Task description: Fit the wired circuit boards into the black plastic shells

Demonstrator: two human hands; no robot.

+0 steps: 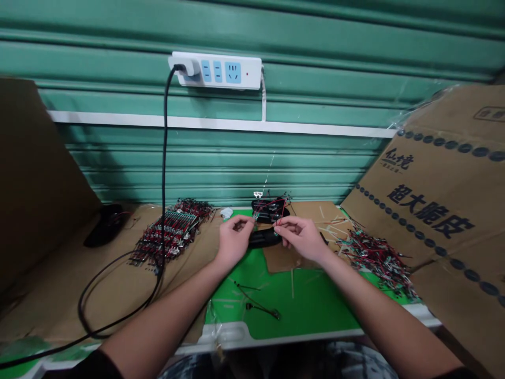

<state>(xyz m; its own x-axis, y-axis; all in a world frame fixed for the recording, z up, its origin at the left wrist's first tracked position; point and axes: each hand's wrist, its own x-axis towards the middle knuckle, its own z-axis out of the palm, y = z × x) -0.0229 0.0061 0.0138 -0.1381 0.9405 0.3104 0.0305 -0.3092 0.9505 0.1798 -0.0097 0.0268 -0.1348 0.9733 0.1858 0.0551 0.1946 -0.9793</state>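
Note:
My left hand (232, 239) and my right hand (302, 237) meet over the far middle of a green work mat (311, 300). Their fingertips pinch a small wired part with thin red and black leads (267, 216) between them. Just under the fingers lies a black oblong holder (263, 238). Behind it stands another black fixture (270, 207) with red wires on it. The part itself is too small to make out.
A neat stack of wired boards (171, 234) lies left, a loose heap of red-black wired pieces (374, 258) right. A black cable (163, 173) runs from a wall power strip (216, 70) across the cardboard. Cardboard boxes (442, 200) flank both sides. A black object (104, 223) sits far left.

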